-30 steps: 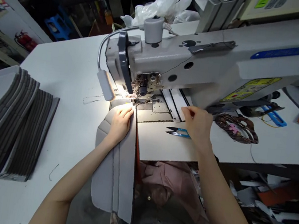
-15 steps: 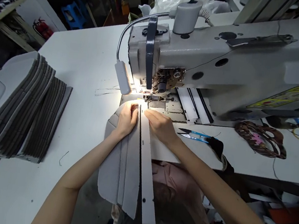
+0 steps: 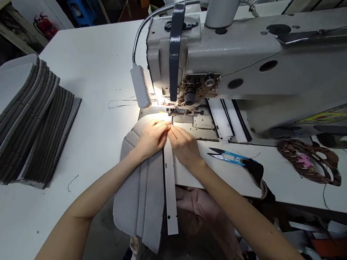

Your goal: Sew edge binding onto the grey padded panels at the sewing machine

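Both hands are right up at the needle end, fingertips pretty much touching. The left hand (image 3: 153,138) is curled nearly closed, pinching the top edge of the grey panel (image 3: 149,203), with the back of the hand turned up. The right hand (image 3: 185,146) is just beside it, fingers bunched together on the upper end of the white strip (image 3: 170,193). Can't make out exactly how the thumbs sit in there.

So the panel lies mostly under and below the left hand, top end just in front of the presser foot of the sewing machine (image 3: 203,53), lower end hanging past the edge of the white table (image 3: 105,61). The strip runs down its right side from between the hands, edge to edge with it.

Looks-wise, the panel's a soft, textured grey fabric with rounded corners on the left, a couple of lengthwise seams down the middle and a dark edge on the right. The strip is flat, straight and narrow, with a dark left edge, a small slot partway down and a dark dot near the bottom end.
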A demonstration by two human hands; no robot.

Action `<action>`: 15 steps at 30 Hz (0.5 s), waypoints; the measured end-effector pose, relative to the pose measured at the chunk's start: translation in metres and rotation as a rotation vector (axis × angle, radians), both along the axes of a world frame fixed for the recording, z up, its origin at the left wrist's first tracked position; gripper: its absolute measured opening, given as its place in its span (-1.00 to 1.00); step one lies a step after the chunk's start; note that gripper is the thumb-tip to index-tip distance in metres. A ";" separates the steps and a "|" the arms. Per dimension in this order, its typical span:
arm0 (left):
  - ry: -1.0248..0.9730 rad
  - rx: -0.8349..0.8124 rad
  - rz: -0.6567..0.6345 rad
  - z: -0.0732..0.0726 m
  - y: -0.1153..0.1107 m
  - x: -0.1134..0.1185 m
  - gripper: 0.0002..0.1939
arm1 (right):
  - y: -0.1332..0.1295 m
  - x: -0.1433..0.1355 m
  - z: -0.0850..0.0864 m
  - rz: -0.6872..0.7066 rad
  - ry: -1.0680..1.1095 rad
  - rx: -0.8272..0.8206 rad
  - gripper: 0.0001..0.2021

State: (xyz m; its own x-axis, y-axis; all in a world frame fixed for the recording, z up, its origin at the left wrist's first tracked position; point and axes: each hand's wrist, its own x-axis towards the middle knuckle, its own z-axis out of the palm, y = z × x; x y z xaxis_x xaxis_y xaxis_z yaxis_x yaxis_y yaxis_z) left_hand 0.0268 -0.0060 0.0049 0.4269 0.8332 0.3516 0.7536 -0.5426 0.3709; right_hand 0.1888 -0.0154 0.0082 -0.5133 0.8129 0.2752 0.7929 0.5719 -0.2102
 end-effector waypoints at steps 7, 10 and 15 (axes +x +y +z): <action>0.035 0.028 0.026 -0.001 -0.002 0.001 -0.69 | -0.007 -0.007 0.002 -0.073 -0.042 -0.034 -0.65; 0.012 0.025 0.022 -0.001 -0.002 0.001 -0.71 | -0.005 -0.009 0.007 -0.091 -0.053 -0.061 -0.65; 0.058 0.015 0.018 0.003 -0.003 0.003 -0.75 | -0.050 -0.002 0.022 -0.182 0.040 -0.218 -0.85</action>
State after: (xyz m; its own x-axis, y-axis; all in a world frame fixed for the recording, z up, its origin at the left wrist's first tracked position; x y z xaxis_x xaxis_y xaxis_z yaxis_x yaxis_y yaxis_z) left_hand 0.0294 -0.0089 0.0079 0.4319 0.8358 0.3391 0.7834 -0.5339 0.3182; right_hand 0.1865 -0.0657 0.0299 -0.3460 0.9328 0.1012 0.8671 0.3591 -0.3452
